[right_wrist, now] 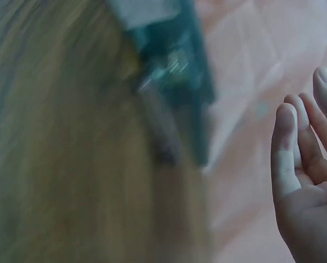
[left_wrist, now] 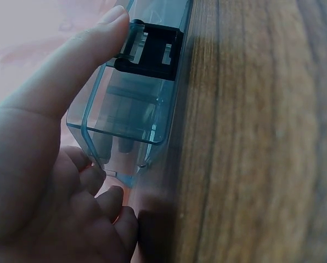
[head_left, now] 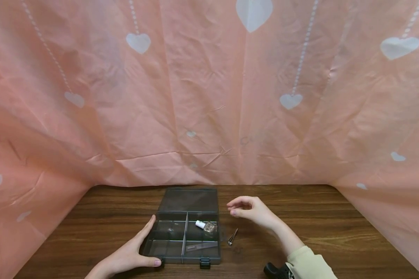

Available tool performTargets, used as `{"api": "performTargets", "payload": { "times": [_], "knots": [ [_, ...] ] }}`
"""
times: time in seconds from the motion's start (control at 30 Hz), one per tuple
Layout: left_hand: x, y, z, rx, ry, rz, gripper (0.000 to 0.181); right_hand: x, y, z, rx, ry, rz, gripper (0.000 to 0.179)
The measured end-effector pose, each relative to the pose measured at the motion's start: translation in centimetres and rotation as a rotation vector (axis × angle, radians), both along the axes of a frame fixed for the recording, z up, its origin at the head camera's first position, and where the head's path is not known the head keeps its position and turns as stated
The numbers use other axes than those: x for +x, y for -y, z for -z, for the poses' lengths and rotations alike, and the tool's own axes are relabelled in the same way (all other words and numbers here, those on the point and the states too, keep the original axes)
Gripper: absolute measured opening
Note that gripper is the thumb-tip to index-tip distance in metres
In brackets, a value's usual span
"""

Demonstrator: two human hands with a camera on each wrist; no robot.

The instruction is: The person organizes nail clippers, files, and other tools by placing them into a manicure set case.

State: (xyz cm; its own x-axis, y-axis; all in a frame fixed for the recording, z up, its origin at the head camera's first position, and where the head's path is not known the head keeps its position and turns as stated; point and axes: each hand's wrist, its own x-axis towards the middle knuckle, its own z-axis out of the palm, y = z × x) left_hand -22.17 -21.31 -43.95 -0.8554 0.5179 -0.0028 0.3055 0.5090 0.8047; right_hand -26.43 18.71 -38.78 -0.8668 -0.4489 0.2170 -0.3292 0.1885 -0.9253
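Note:
A dark see-through compartment box [head_left: 166, 250] lies on the table with its lid [head_left: 190, 199] folded back. My left hand [head_left: 127, 252] holds its left side, the thumb at the front corner by a black latch [left_wrist: 150, 49] and the fingers along the side. A small bottle of nail polish with a white cap [head_left: 209, 229] lies in the back right compartment. In the front right one is a flat strip like a nail file [head_left: 201, 246]. Right of the box lies a nail clipper [head_left: 232, 237]. My right hand [head_left: 253, 211] hovers above the table behind the clipper, holding nothing, fingers loosely bent.
A black object [head_left: 277, 271] sits by the right sleeve at the front edge of view, its kind unclear. Pink cloth with white hearts [head_left: 209, 116] hangs behind and at both sides of the brown wooden table [head_left: 317, 217].

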Motion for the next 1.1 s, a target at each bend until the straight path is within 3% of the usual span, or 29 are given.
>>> {"api": "performTargets", "payload": {
  "times": [0.27,0.63,0.8,1.0,1.1],
  "knots": [
    [0.4,-0.1,-0.1,0.014,0.007,0.003,0.112,0.3,-2.1,3.2,0.003,0.098,-0.043,0.038],
    [0.5,-0.1,-0.5,-0.010,-0.017,0.001,0.113,0.2,-2.9,4.4,0.147,0.040,-0.130,0.048],
    [0.6,-0.2,-0.5,0.009,0.009,-0.006,0.114,0.2,-2.9,4.7,0.208,-0.035,-0.134,0.040],
    [0.5,-0.2,-0.4,0.009,0.007,-0.009,0.115,0.0,-2.8,5.0,0.252,-0.241,-0.169,0.027],
    [0.5,-0.3,-0.4,0.011,0.008,-0.006,0.115,0.0,-2.7,5.2,0.273,-0.293,-0.172,0.020]
  ]
}}
